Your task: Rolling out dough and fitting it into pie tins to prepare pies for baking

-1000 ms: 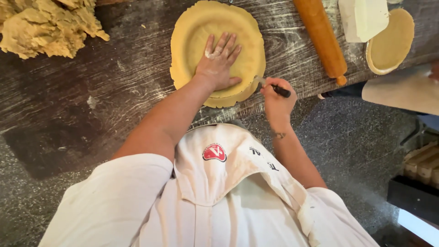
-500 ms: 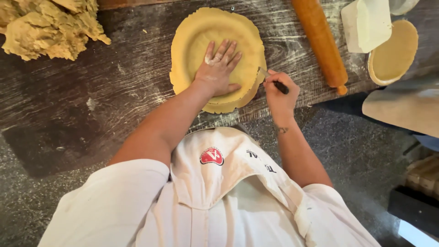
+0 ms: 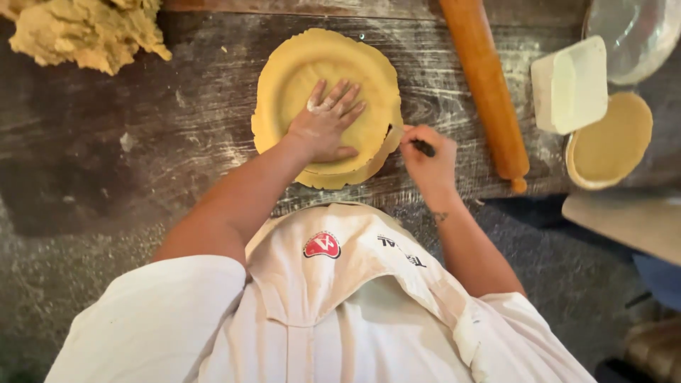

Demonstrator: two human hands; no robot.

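The left hand (image 3: 326, 124) lies flat, fingers spread, on the round yellow dough-lined pie dish (image 3: 284, 85). At its four o'clock rim, the right hand (image 3: 429, 159) grips a small dark-handled knife (image 3: 423, 147); a slip could tear the overhanging edge.

Soft, even light falls from above, leaving the dark wooden table (image 3: 142, 156) dim and the white chef's jacket (image 3: 319, 312) bright. Shadows are faint. The centre is fairly sharp, while the edges look slightly soft and smeared, with wide-angle stretching at the corners.
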